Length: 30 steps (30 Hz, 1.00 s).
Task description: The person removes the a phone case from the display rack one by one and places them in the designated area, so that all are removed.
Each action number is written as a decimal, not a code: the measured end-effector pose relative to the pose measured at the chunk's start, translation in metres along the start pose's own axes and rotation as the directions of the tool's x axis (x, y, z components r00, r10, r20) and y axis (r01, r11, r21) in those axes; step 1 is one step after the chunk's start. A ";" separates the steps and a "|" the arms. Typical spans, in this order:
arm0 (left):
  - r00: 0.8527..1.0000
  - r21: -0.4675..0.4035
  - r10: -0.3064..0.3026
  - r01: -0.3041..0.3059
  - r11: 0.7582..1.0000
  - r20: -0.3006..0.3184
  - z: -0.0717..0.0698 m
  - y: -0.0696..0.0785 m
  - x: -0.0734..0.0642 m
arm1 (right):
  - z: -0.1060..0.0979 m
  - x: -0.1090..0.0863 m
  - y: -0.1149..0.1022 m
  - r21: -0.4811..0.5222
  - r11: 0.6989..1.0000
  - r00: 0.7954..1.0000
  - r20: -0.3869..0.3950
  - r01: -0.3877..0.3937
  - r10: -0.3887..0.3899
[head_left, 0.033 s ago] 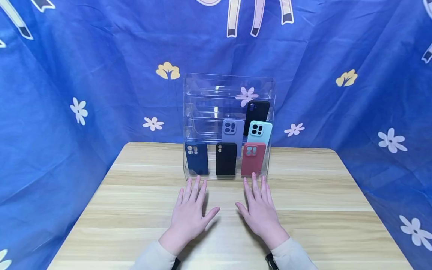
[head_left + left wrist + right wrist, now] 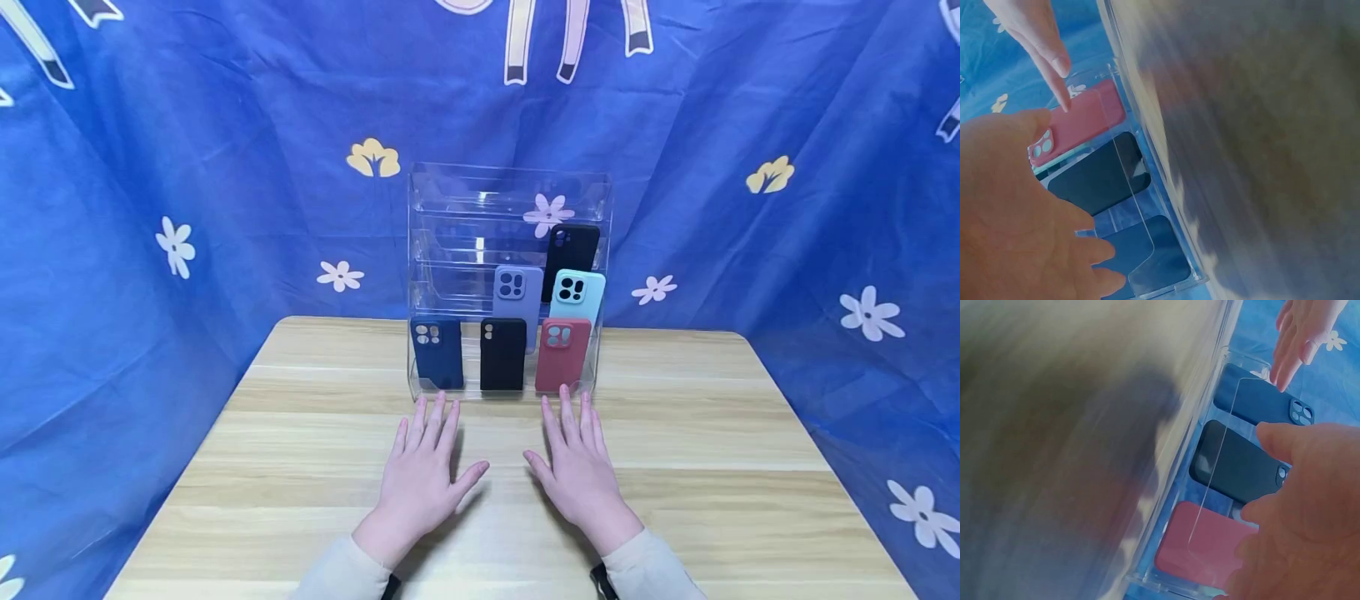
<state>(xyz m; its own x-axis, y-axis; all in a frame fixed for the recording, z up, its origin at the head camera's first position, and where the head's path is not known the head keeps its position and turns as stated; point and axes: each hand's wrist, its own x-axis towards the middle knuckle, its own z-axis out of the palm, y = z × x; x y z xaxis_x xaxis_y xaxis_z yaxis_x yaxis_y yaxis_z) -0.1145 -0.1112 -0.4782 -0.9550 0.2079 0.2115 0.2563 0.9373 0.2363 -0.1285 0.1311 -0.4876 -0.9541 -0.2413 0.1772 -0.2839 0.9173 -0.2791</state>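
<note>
A navy case (image 2: pixel 438 358) and red case (image 2: pixel 561 360) stand in a clear rack (image 2: pixel 465 213).

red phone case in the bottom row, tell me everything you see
The red phone case looks matte, perhaps rubbery, with rounded corners and a raised camera block at its upper left. The light blue case behind shows through its holes, so it seems empty. It stands slightly tilted, rightmost in the bottom row of the clear rack, its base behind the front lip. The right hand is just in front; contact is unclear.
</note>
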 end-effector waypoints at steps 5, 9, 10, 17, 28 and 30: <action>1.000 -0.008 -0.004 0.004 1.000 -0.003 -0.002 0.000 0.001 | 0.000 0.001 0.001 -0.006 1.000 1.000 -0.019 0.012 -0.012; 1.000 -0.015 -0.009 0.009 1.000 0.000 -0.003 -0.001 0.002 | 0.001 0.003 0.000 -0.011 1.000 0.999 -0.028 0.016 -0.016; 1.000 -0.015 -0.012 0.012 1.000 0.003 -0.003 -0.001 0.002 | 0.001 0.003 0.000 -0.010 1.000 1.000 -0.027 0.014 -0.014; 1.000 -0.010 -0.015 0.015 1.000 -0.001 -0.003 -0.003 0.003 | 0.001 0.003 0.000 0.015 1.000 1.000 -0.011 -0.003 0.003; 0.999 -0.031 -0.027 0.026 0.999 -0.024 -0.004 -0.007 0.007 | -0.007 0.010 0.009 0.015 1.000 0.997 -0.076 0.000 0.001; 0.999 -0.076 -0.039 0.036 0.996 -0.037 -0.005 -0.010 0.009 | -0.011 0.013 0.010 0.028 0.999 0.995 -0.100 -0.020 0.023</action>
<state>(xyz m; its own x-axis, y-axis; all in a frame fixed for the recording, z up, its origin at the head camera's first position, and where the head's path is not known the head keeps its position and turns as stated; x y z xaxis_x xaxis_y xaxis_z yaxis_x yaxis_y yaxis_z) -0.1246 -0.1200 -0.4735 -0.9581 0.1605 0.2373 0.2322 0.9202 0.3152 -0.1424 0.1406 -0.4777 -0.9461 -0.1876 0.2640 -0.2672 0.9128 -0.3090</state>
